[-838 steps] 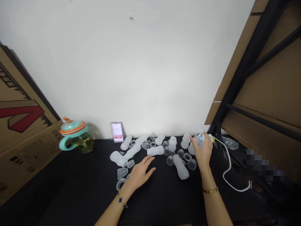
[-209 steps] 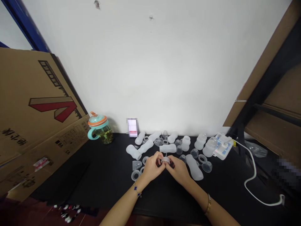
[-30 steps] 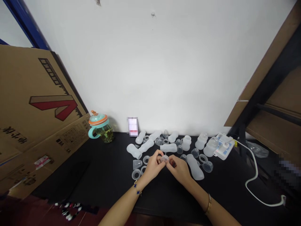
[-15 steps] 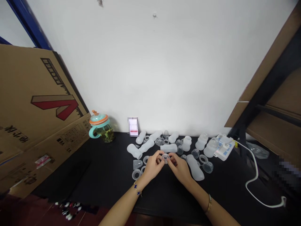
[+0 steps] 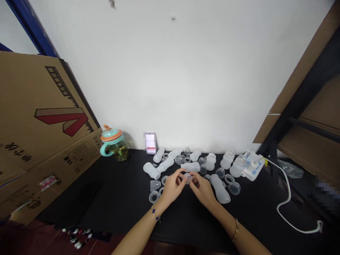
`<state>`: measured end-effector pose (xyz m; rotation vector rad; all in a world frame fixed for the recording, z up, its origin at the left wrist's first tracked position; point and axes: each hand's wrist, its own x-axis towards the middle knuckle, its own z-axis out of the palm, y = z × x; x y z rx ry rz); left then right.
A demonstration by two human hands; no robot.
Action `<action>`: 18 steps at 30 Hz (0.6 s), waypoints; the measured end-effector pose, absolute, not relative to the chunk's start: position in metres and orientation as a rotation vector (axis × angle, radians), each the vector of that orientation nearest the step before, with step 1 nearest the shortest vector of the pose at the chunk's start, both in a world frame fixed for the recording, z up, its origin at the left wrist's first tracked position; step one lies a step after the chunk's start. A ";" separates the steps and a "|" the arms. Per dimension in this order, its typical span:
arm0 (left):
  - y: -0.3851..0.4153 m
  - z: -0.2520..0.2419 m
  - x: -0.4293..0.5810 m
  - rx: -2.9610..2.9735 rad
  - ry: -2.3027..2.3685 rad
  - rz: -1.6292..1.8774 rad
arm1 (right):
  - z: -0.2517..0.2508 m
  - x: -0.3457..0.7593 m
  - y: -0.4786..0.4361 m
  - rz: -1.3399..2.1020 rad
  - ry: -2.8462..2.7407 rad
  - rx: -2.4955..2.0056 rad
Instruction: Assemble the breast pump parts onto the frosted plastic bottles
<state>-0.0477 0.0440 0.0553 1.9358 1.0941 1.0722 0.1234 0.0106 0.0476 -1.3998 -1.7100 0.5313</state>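
Note:
Between the fingers of both hands is a clear bottle collar ring (image 5: pixel 187 177), its middle partly covered by fingertips. My left hand (image 5: pixel 174 185) pinches it from the left, and my right hand (image 5: pixel 202 187) grips its right side. Around them lie frosted white baby bottles, one of them a bottle (image 5: pixel 220 189) just right of my right hand and another bottle (image 5: pixel 190 167) behind the ring. Left of my left hand are a clear cap (image 5: pixel 155 185) and a loose collar ring (image 5: pixel 154 197). More clear caps (image 5: pixel 234 188) and rings lie to the right.
A teal-lidded glass jug (image 5: pixel 114 143) stands at the back left, beside a large cardboard box (image 5: pixel 47 141). A phone (image 5: pixel 151 143) leans on the wall. At right, a white power strip (image 5: pixel 253 165) trails a white cable (image 5: pixel 289 191) over the black table (image 5: pixel 119 202).
The ring between my hands has tilted slightly as my fingertips shifted on it. Both arms stay almost in place, and the other things lie as before.

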 end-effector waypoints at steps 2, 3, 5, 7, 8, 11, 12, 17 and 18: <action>0.044 0.054 -0.048 1.910 1.089 1.070 | 0.046 0.124 0.012 0.568 -1.672 -1.391; 0.044 0.054 -0.047 1.895 1.078 1.069 | 0.045 0.124 0.012 0.588 -1.654 -1.385; 0.043 0.054 -0.047 1.866 1.039 1.068 | 0.045 0.125 0.012 0.625 -1.626 -1.370; 0.043 0.054 -0.046 1.851 1.005 1.078 | 0.047 0.125 0.012 0.648 -1.618 -1.364; 0.043 0.054 -0.046 1.852 1.000 1.086 | 0.048 0.125 0.012 0.650 -1.624 -1.369; 0.043 0.054 -0.047 1.887 1.034 1.103 | 0.052 0.124 0.011 0.615 -1.664 -1.406; 0.043 0.054 -0.047 1.907 1.050 1.105 | 0.053 0.124 0.010 0.597 -1.678 -1.418; 0.044 0.052 -0.048 1.973 1.103 1.127 | 0.055 0.123 0.008 0.497 -1.752 -1.483; 0.044 0.052 -0.047 1.974 1.111 1.131 | 0.055 0.123 0.008 0.478 -1.765 -1.495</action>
